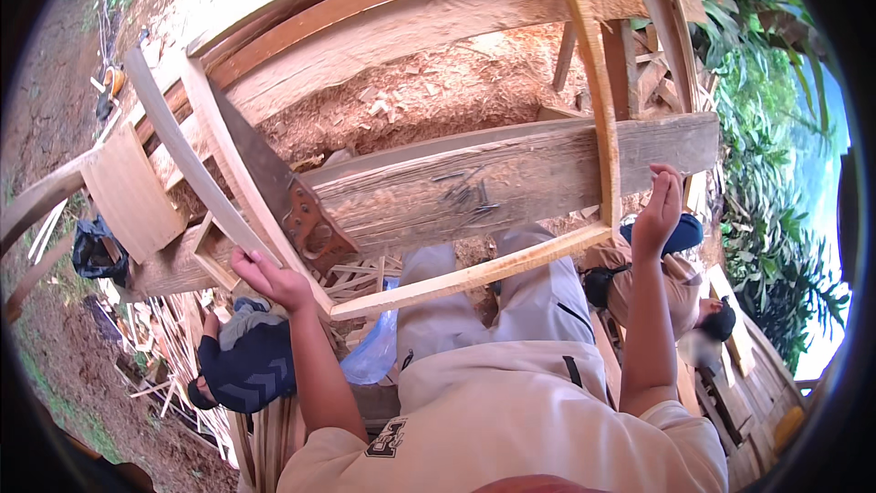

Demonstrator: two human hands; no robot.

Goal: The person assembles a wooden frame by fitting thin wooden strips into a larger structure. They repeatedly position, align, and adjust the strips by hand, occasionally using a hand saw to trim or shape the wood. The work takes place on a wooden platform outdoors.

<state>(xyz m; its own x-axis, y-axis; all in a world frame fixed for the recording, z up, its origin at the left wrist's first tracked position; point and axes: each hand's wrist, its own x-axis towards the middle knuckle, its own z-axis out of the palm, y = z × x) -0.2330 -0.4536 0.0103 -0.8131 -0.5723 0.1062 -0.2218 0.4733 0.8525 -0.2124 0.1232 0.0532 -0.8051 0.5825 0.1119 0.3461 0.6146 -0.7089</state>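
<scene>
A pale wooden frame (474,274) stretches across in front of me, its near bar over my lap. My left hand (274,281) is by the frame's near left corner, palm turned up, fingers curled in. It is beside the lower end of a curved grey wooden slat (187,151); whether it touches the slat is unclear. Raised outside the frame's right bar, my right hand (657,215) has its fingertips pinched together. Anything small in either hand is hidden. A handsaw (315,224) with a brown wooden handle lies just inside the left bar. Several dark nails (470,196) are scattered on a thick plank (392,205).
Another person in dark clothes (246,361) is at lower left, and a person in a tan top (671,292) at right. A black plastic bag (99,251) hangs at far left. Wood shavings (411,91) cover the ground beyond the plank. A clear plastic bag (372,351) is by my leg.
</scene>
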